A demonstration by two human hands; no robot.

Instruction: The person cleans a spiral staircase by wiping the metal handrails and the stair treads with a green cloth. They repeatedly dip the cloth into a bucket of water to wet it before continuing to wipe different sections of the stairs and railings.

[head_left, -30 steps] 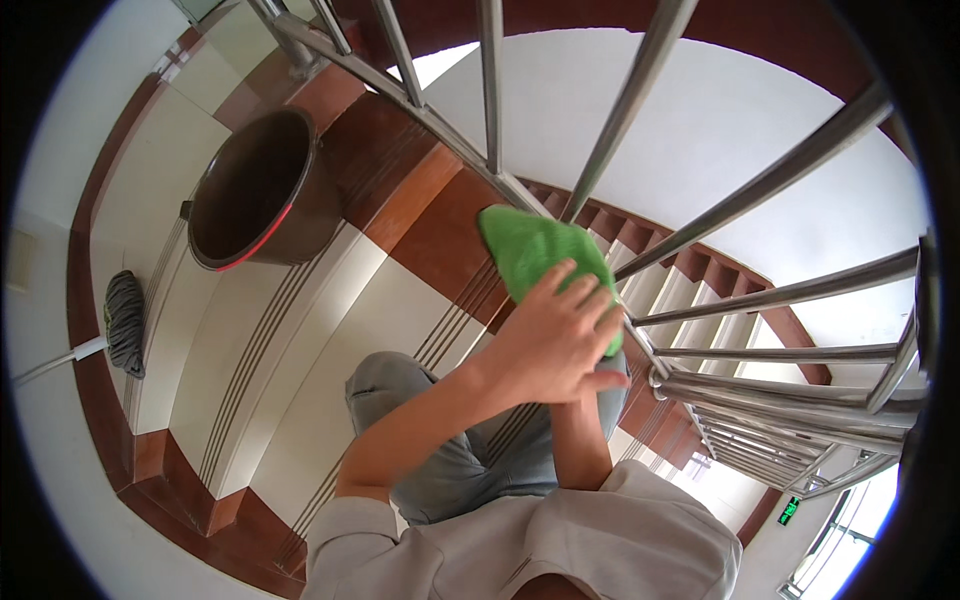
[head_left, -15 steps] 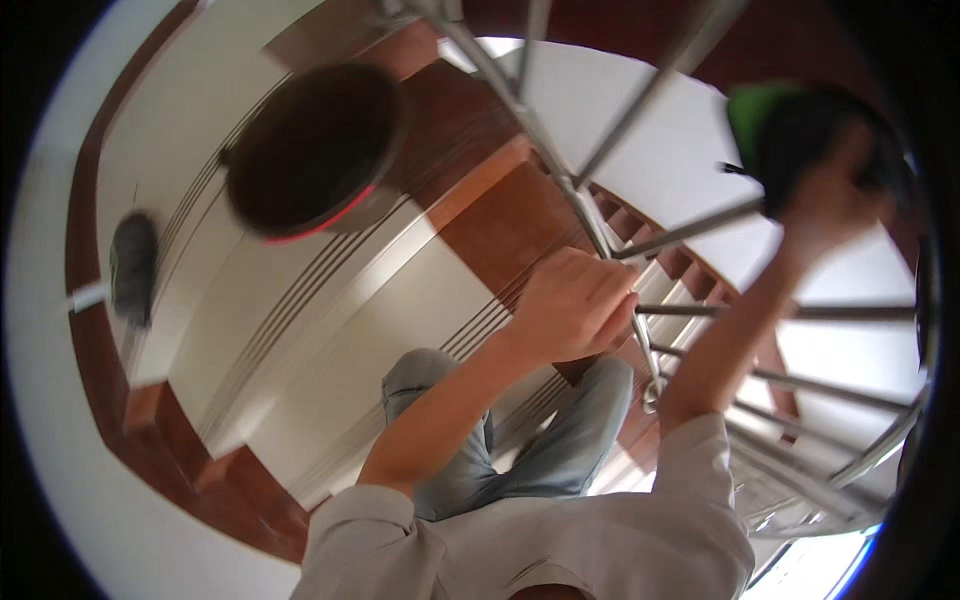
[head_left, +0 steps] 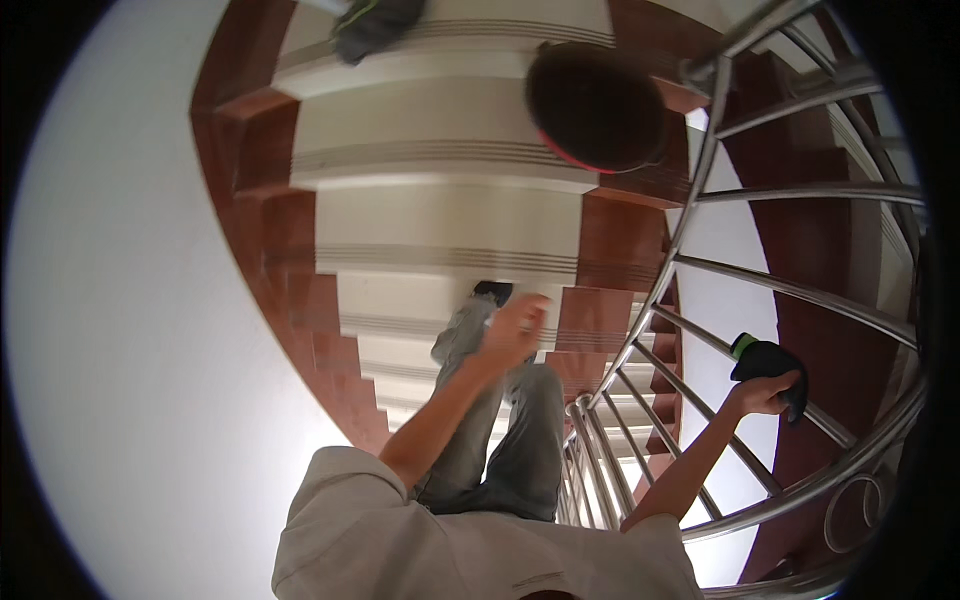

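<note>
My right hand (head_left: 765, 391) is closed around a black cloth (head_left: 768, 364) with a bright green edge. The cloth is pressed against a slanting metal bar (head_left: 828, 424) of the stair railing at the right. My left hand (head_left: 513, 328) hangs in the air above my legs, slightly blurred. Its fingers are loosely bent and a little apart, with nothing visible in them, and it touches no part of the railing.
A dark round bucket (head_left: 598, 108) with a red line on its rim stands on the stairs ahead. Farther left lies a dark grey object (head_left: 376, 27) with a green edge. Pale treads (head_left: 445, 225) have brown ends; a white wall (head_left: 150, 330) rises at left.
My left hand has let go of the railing and moved left over my legs. My right hand has brought the black cloth lower onto another bar. The view has turned.
</note>
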